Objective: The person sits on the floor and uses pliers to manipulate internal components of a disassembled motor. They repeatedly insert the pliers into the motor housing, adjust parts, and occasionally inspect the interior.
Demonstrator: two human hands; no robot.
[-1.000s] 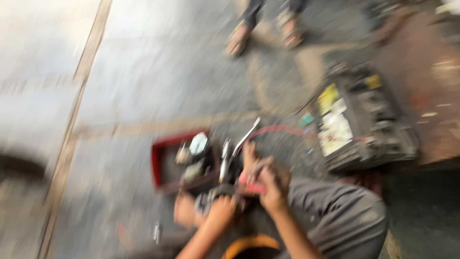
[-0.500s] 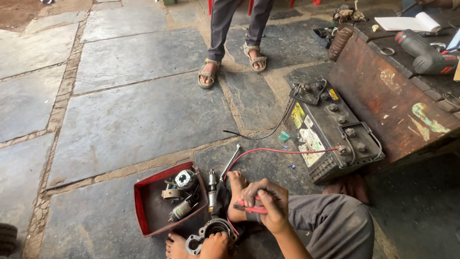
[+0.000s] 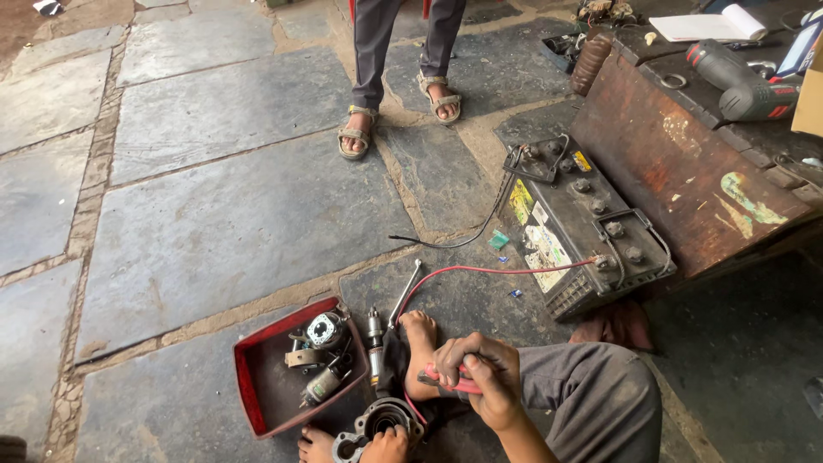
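My right hand [image 3: 480,377] is closed around a red-handled pair of pliers [image 3: 447,382], held just over my bare foot [image 3: 420,347]. My left hand [image 3: 387,446] grips a round grey metal motor housing [image 3: 386,420] at the bottom edge of the view. A red wire [image 3: 480,272] runs from near my foot to a terminal of the black car battery [image 3: 583,231]. A black wire [image 3: 463,238] trails off the battery's far end onto the stone floor.
A red tray [image 3: 257,386] with several small motor parts lies left of my foot, a wrench [image 3: 405,293] beside it. Another person in sandals [image 3: 399,111] stands ahead. A rusty metal bench [image 3: 686,163] at right carries a power drill [image 3: 737,81] and papers.
The view has steadied from a blur and dropped lower and closer over the tray and hands. My hands keep their grips on the pliers and housing.
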